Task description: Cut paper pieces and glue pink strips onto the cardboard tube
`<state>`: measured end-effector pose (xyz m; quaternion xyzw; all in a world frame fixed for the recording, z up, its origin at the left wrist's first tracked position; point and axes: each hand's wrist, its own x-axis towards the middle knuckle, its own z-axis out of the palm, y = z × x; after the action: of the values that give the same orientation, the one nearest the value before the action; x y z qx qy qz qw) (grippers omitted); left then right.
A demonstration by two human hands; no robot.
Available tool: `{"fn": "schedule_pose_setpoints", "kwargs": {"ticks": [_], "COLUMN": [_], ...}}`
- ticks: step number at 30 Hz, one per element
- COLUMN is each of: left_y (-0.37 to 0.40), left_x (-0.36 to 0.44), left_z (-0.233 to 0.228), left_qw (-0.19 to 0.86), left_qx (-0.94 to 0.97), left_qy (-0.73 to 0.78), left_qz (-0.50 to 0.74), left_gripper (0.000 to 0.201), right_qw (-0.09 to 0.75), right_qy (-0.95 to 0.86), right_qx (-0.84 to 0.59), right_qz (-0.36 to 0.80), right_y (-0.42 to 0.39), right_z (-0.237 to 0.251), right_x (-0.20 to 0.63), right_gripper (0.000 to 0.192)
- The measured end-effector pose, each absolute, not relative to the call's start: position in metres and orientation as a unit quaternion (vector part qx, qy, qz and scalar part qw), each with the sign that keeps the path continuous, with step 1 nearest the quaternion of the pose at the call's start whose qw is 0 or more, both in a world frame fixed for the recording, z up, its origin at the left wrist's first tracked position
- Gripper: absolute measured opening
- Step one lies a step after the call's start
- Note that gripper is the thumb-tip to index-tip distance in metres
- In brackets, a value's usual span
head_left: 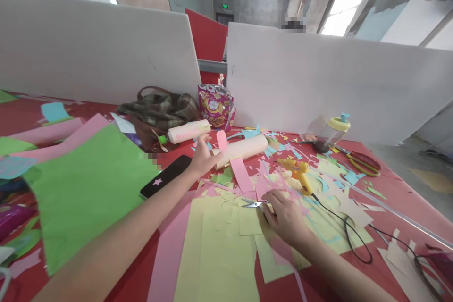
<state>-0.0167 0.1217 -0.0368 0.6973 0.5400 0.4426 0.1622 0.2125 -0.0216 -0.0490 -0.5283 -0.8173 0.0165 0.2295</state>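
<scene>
My left hand [205,156] is at the near left end of a cream paper-covered tube [244,149], its thumb on the tube and the other fingers partly hidden. One pink paper strip [242,174] slants down from the tube and another pink strip [221,140] stands up behind it. My right hand [286,214] grips small scissors [252,204], with blades parted and pointing left above yellow paper sheets [219,250]. A black phone [167,177] with a pink star on it lies beside my left forearm.
A yellow glue gun [299,173] with a black cord lies right of the scraps. Further right are a lidded jar [331,134] and red-and-yellow-handled scissors [364,163]. Green paper [88,188] covers the left side. Behind are a second paper-covered bottle [189,131], a snack bag [214,107] and white panels.
</scene>
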Motion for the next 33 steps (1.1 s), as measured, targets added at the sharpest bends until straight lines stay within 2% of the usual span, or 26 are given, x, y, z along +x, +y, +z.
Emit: {"fn": "schedule_pose_setpoints", "kwargs": {"ticks": [2, 4, 13, 17, 21, 26, 33], "left_y": [0.126, 0.128, 0.125, 0.122, 0.121, 0.122, 0.127], "left_x": [-0.012, -0.006, 0.014, 0.017, 0.018, 0.017, 0.008], "left_z": [-0.031, -0.028, -0.036, -0.039, -0.04, -0.036, -0.031], "left_qw": [0.212, 0.213, 0.045, -0.002, -0.008, 0.068, 0.128], "left_qx": [0.702, 0.713, 0.727, 0.721, 0.716, 0.705, 0.711], "left_qy": [0.548, 0.551, 0.614, 0.632, 0.641, 0.648, 0.623], "left_qz": [0.402, 0.379, 0.304, 0.283, 0.277, 0.28, 0.302], "left_gripper": [0.067, 0.075, 0.101, 0.098, 0.096, 0.09, 0.064], "right_qw": [0.239, 0.251, 0.325, 0.341, 0.343, 0.322, 0.306], "right_qy": [-0.822, -0.823, -0.825, -0.823, -0.823, -0.818, -0.814], "right_qx": [-0.516, -0.509, -0.462, -0.453, -0.453, -0.476, -0.494], "right_qz": [0.023, 0.024, -0.015, -0.025, -0.024, 0.013, 0.025], "right_y": [-0.024, -0.026, -0.031, -0.03, -0.03, -0.033, -0.034], "right_z": [-0.054, -0.057, -0.061, -0.061, -0.061, -0.061, -0.057], "right_x": [0.215, 0.216, 0.208, 0.21, 0.211, 0.211, 0.212], "right_gripper": [0.015, 0.015, 0.016, 0.015, 0.015, 0.014, 0.015]}}
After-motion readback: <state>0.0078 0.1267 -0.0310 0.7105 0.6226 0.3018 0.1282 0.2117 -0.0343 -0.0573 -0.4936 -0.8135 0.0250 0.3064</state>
